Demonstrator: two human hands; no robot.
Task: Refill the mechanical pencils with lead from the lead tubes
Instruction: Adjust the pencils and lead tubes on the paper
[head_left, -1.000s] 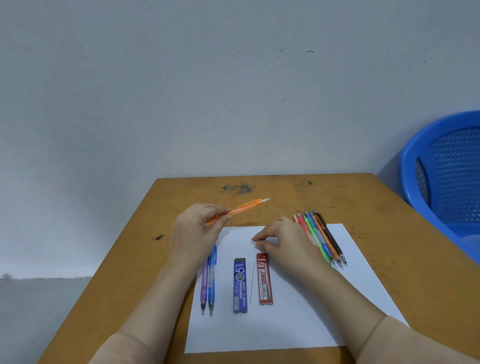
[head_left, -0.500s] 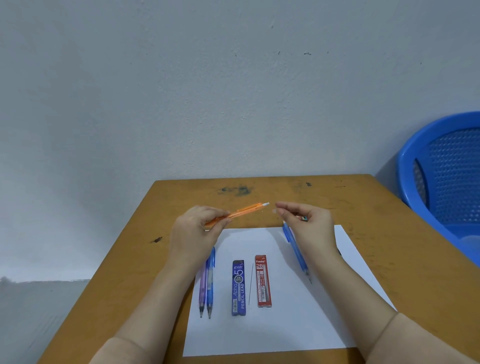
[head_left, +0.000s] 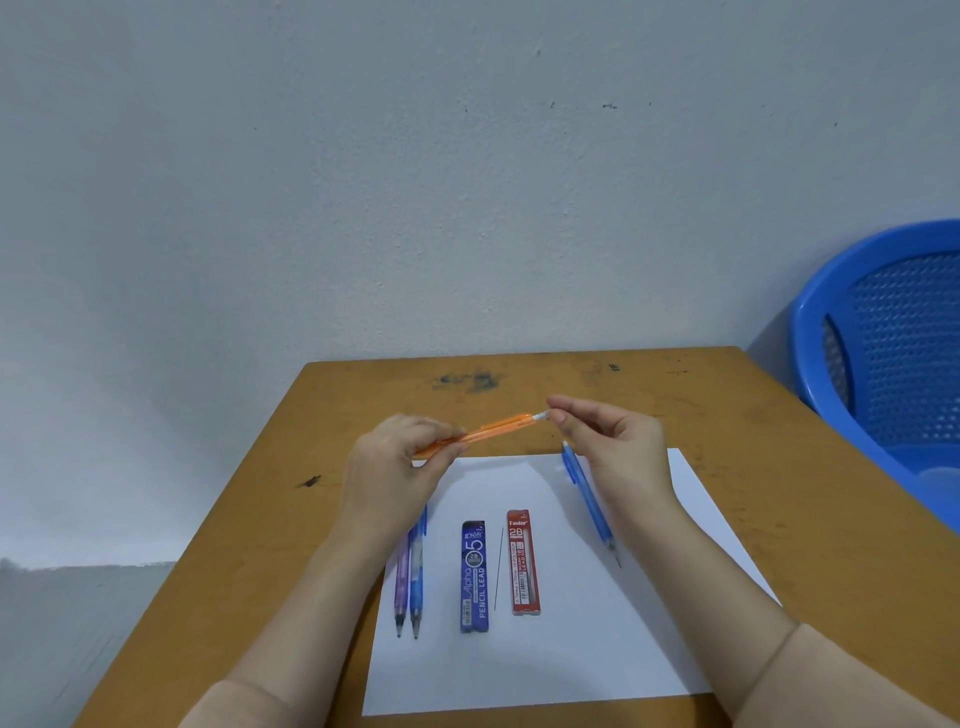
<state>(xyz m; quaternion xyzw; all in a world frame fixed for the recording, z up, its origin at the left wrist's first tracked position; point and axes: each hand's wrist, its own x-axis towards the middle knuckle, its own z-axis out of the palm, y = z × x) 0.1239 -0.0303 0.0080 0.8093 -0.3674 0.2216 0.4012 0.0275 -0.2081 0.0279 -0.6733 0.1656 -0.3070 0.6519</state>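
— Ok, start w/ L hand (head_left: 400, 467).
— Wrapped round lower half of orange pencil (head_left: 498, 428), fingers (head_left: 421, 431) curled & clamped on barrel. Held in air over far edge of paper (head_left: 519, 670), tilted up to the R.
— And R hand (head_left: 623, 457)?
— Pinching white end cap (head_left: 540, 415) at pencil's upper end btw thumb & index tip. Other fingers loosely bent, clear of cap.
— Anything else under that hand?
— Blue pencil (head_left: 589, 499), running diagonally from below the palm, tip toward near-R of paper. Can't tell if gripped or just lying there.
— Now lead tubes.
— Both flat on paper, side by side, not touching: dark blue tube (head_left: 474, 577) on L, red tube (head_left: 523, 564) on R. Btw them, one loose lead (head_left: 498, 569), thin & straight.
— Other pencils?
— Purple pencil (head_left: 401, 582) & second blue pencil (head_left: 417, 577), touching, parallel, along L edge of paper, tips toward viewer, upper ends hidden by L wrist.
— Surroundings, quick.
— Brown table (head_left: 249, 545) w/ dark smudges, against pale wall. Blue plastic basket (head_left: 883, 338) at far R, beside table.
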